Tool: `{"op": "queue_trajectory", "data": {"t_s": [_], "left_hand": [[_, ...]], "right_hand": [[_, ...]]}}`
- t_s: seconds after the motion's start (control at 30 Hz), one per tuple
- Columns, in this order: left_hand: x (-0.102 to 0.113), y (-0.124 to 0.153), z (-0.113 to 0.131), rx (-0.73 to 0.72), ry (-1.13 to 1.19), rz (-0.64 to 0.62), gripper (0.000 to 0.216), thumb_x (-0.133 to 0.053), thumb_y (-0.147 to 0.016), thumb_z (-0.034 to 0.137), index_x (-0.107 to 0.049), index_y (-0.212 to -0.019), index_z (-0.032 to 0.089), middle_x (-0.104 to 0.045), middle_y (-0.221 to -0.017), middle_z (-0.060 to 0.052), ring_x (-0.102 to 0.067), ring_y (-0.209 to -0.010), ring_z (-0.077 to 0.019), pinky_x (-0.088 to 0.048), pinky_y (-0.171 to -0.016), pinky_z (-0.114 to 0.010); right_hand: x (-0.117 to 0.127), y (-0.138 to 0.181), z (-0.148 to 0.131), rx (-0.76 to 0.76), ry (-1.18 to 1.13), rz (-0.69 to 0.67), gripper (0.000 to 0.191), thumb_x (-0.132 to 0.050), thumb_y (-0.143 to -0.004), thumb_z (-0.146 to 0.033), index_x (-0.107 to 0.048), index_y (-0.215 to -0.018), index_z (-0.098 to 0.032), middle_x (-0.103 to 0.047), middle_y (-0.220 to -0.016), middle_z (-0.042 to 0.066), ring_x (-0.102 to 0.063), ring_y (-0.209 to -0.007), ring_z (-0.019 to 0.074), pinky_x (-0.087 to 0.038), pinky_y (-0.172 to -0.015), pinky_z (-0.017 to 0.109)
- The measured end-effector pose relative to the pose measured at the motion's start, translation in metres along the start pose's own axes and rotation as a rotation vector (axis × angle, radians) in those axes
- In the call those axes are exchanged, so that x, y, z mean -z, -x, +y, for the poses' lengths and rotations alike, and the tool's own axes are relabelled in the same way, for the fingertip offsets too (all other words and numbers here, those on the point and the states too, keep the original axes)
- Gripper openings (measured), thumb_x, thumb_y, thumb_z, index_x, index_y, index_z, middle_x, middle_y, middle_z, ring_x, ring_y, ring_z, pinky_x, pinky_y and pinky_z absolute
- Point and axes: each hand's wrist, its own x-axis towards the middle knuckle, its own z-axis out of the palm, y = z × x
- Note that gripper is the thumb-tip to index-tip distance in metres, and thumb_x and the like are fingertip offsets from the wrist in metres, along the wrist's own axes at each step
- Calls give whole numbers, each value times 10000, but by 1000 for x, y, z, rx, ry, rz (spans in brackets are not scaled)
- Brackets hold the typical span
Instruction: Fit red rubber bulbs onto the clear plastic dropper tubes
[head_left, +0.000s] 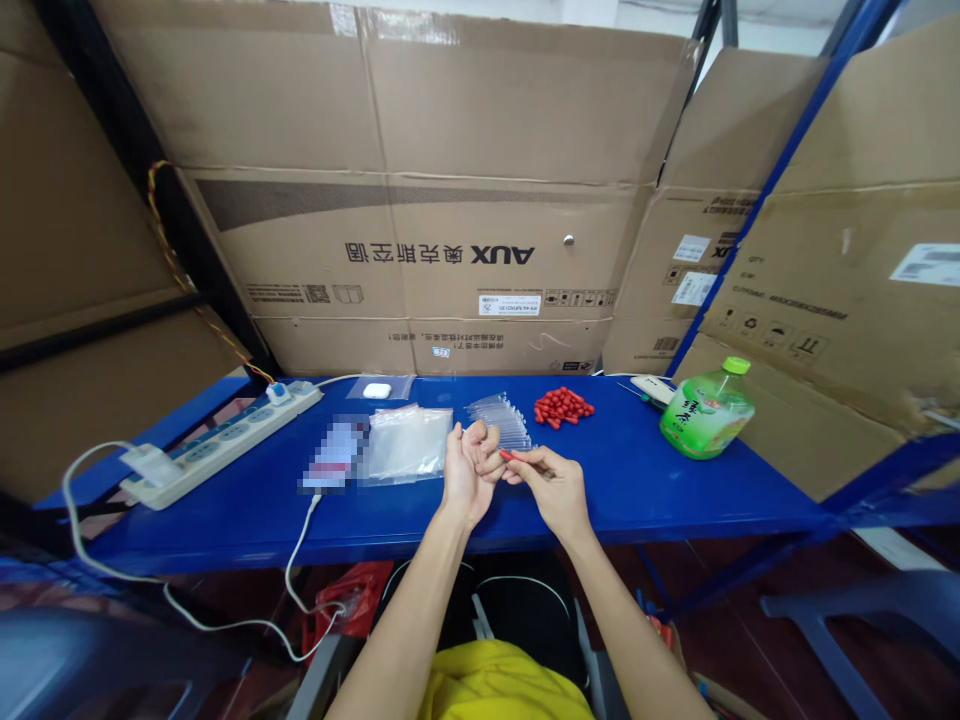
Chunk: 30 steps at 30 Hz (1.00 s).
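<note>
My left hand is turned palm up above the front of the blue table, its fingers curled in. What they hold, if anything, I cannot make out. Close beside it, my right hand pinches a small red oblong piece between thumb and finger, right at the left fingertips. Just behind the hands lies a row of clear thin plastic tubes. A pile of similar red pieces sits to the right of the tubes. Stacked clear zip bags lie to the left.
Left of the bags are a blurred-out phone on a white cable and a white power strip. A white case lies on a bag at the back. A green bottle stands right. Cardboard walls the back.
</note>
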Motion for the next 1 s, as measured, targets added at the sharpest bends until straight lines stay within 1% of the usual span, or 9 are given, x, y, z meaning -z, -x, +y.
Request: {"op": "queue_trajectory", "data": {"t_s": [0.4,0.53,0.63,0.73,0.8,0.87,0.93,1.0], "left_hand": [[0,0,-1,25,-69,-43,353,-480,-958,448,-322,-763,200,-350,-664,58,-163,-411,-35,-150,-388,-163],[-1,1,-1,42,-78,-34,353,-482,-953,460,-332,-768,200,-355,-667,56,-170,-413,-37,-168,-385,-160],[0,1,-2,28,-65,-19,348,-478,-956,451,-337,-763,198,-351,-664,54,-186,-410,-38,-180,-387,-162],[1,1,-2,5,-95,-11,346,-480,-955,455,-356,-764,194,-381,-679,47,-212,-409,-38,-205,-393,-171],[2,0,0,-16,-168,11,340,-498,-943,466,-390,-778,190,-438,-727,34,-235,-413,-33,-222,-399,-177],[4,1,6,-81,-292,70,318,-519,-928,471,-442,-815,184,-501,-810,14,-268,-425,-28,-221,-405,-180],[5,1,14,-204,-482,168,294,-522,-923,467,-494,-853,183,-536,-868,2,-282,-438,-28,-192,-408,-182],[7,2,24,-340,-742,292,292,-508,-933,447,-521,-825,176,-523,-800,14,-254,-439,-34,-161,-414,-189]], "right_hand": [[-1,0,1,29,7,19,186,-796,-797,-363,-771,-874,-196,-764,-747,36,-743,-640,214,-635,-662,342],[0,0,3,46,27,9,167,-787,-811,-341,-769,-893,-197,-757,-725,31,-734,-633,202,-621,-651,323],[-1,0,5,45,18,3,157,-779,-821,-338,-765,-896,-201,-759,-746,31,-735,-646,198,-619,-664,319],[-1,-1,5,25,-2,15,193,-778,-818,-361,-756,-920,-198,-763,-777,36,-741,-676,203,-624,-689,327],[2,-3,4,-1,2,18,235,-775,-816,-386,-751,-950,-195,-765,-801,41,-746,-709,212,-625,-704,336],[9,-6,2,-33,44,3,260,-770,-814,-411,-753,-960,-197,-768,-820,46,-745,-737,220,-617,-715,341],[20,-10,0,-49,137,-32,258,-759,-818,-429,-766,-948,-206,-774,-858,54,-739,-772,229,-600,-736,344],[32,-14,-2,-35,272,-78,244,-738,-832,-441,-783,-928,-221,-776,-919,61,-724,-822,235,-574,-766,346]]}}
